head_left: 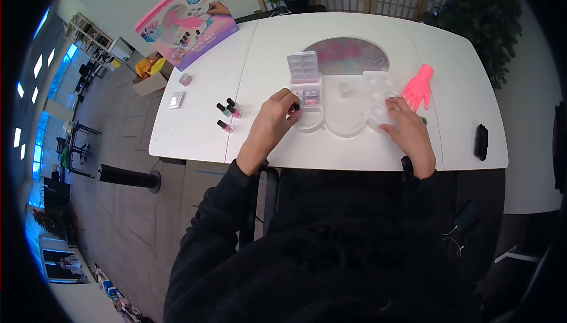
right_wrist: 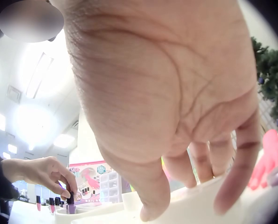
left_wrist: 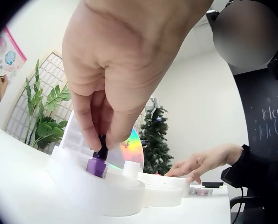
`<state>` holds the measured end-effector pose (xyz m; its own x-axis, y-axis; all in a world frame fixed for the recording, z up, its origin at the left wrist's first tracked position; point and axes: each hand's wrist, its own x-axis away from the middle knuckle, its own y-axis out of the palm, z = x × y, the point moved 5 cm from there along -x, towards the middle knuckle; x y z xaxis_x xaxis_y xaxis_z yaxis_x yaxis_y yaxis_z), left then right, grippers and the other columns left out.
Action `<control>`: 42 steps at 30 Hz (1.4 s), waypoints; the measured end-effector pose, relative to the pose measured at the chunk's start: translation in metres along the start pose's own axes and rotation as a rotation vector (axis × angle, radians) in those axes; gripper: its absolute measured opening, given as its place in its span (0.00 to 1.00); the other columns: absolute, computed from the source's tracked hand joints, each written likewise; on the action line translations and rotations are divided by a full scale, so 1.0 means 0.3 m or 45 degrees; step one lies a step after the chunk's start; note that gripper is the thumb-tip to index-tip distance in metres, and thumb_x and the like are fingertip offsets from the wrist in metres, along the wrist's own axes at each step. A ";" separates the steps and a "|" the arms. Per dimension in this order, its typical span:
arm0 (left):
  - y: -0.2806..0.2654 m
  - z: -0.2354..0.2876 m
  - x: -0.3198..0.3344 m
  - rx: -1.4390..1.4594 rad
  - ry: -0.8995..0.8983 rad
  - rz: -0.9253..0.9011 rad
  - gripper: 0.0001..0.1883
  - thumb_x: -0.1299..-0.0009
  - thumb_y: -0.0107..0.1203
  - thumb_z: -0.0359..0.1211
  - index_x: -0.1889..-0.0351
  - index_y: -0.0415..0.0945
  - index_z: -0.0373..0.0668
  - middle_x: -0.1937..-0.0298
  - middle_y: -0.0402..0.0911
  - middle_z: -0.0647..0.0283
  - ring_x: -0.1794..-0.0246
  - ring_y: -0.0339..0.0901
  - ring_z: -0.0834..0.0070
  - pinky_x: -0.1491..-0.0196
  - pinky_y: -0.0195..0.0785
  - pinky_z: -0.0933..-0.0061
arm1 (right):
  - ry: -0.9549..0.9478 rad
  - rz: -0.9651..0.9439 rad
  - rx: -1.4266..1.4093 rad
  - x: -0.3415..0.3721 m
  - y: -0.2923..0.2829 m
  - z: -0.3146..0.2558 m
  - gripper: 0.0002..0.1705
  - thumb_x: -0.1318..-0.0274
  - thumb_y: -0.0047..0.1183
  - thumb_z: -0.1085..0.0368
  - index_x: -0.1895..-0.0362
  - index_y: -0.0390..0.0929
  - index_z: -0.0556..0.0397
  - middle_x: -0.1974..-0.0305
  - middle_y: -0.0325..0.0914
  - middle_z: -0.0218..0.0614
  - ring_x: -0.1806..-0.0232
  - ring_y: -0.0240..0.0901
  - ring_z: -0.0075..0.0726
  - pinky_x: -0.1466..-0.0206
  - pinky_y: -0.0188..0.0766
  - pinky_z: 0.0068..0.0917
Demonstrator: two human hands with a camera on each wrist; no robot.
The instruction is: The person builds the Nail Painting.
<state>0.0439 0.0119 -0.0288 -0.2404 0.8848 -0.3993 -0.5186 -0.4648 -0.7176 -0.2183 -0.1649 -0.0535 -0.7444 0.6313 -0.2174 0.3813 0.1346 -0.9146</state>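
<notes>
My left hand (head_left: 273, 117) pinches the black cap of a purple nail polish bottle (left_wrist: 98, 167) between thumb and fingertips. That bottle stands upright in the rounded front left compartment of the white plastic nail station (head_left: 341, 112), its base hidden behind the rim. Behind it are small compartments with pink and lilac items (head_left: 310, 97) and a raised clear divided lid (head_left: 303, 67). On the right, my right hand (head_left: 409, 132) rests over the round-welled section, fingers loosely spread and holding nothing. Just beyond lies a pink model hand (head_left: 420, 88), fingers toward me.
Several nail polish bottles (head_left: 230, 110) stand left of the station. Farther left are a small white packet (head_left: 176, 100), a little round jar (head_left: 185, 79) and the upright product box (head_left: 188, 21). A black case (head_left: 481, 143) lies near the right edge.
</notes>
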 end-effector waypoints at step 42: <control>-0.394 -0.440 0.156 -0.619 -0.520 0.269 0.09 0.42 0.67 0.19 0.62 0.86 0.32 0.63 0.87 0.48 0.67 0.86 0.57 0.60 0.78 0.63 | 0.001 -0.015 -0.026 -0.005 0.007 0.009 0.34 0.42 0.68 0.59 0.33 0.76 0.59 0.31 0.72 0.40 0.35 0.75 0.50 0.39 0.75 0.47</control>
<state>0.2021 0.1037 -0.0380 -0.6369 0.6708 -0.3800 -0.0205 -0.5075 -0.8614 -0.2178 -0.1676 -0.0560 -0.7485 0.6300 -0.2068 0.3838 0.1573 -0.9099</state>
